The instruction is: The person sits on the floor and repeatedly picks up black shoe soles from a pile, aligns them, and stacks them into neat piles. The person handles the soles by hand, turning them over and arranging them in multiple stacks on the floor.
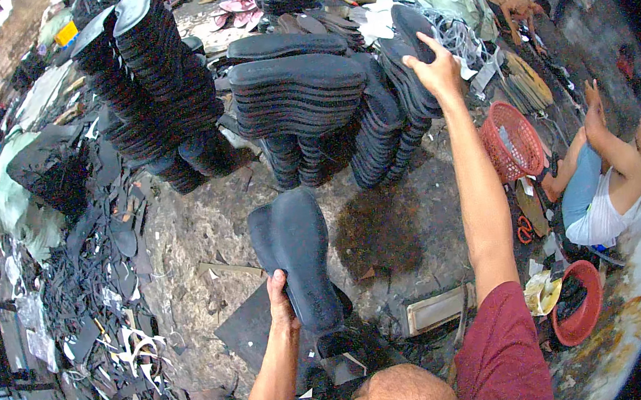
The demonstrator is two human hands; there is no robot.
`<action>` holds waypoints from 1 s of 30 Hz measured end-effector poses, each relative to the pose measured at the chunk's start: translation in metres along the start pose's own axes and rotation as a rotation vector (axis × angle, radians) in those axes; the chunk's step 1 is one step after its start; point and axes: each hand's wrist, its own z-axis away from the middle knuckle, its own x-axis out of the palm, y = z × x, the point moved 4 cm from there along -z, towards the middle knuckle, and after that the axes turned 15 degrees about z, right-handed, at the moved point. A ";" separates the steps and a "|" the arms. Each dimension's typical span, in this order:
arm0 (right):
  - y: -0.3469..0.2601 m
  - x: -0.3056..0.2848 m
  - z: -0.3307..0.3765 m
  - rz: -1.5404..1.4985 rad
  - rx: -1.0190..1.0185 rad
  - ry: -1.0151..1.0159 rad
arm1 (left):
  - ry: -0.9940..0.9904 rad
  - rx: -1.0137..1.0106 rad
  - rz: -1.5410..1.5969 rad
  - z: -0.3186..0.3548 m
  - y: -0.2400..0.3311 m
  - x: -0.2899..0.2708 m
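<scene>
My left hand (283,303) grips a pair of black shoe soles (305,241), held upright above the floor, one partly behind the other. My right hand (436,68) reaches far forward to the top of the right-hand stack of black soles (408,83). Its thumb and index finger are spread apart against the uppermost sole; the other fingers are partly hidden. Beside that stack stands a wide middle pile of soles (297,96), laid flat on one another. Tall twin stacks of soles (155,69) rise at the far left.
Black scraps (99,265) cover the floor at left. A red basket (510,139), orange-handled scissors (525,229) and a red tub (581,304) lie to the right. A seated person's legs (595,184) are beyond, and another person (516,8) bends over farther back.
</scene>
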 end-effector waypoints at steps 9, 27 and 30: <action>-0.050 0.050 0.052 0.066 -0.109 -0.172 | 0.030 0.054 0.012 0.002 0.009 -0.001; -0.062 -0.041 0.133 -0.315 -0.201 0.098 | -0.131 0.128 0.033 0.020 0.038 0.063; -0.128 -0.079 0.278 -0.705 -0.301 -0.695 | -0.113 0.203 -0.051 0.032 0.034 0.101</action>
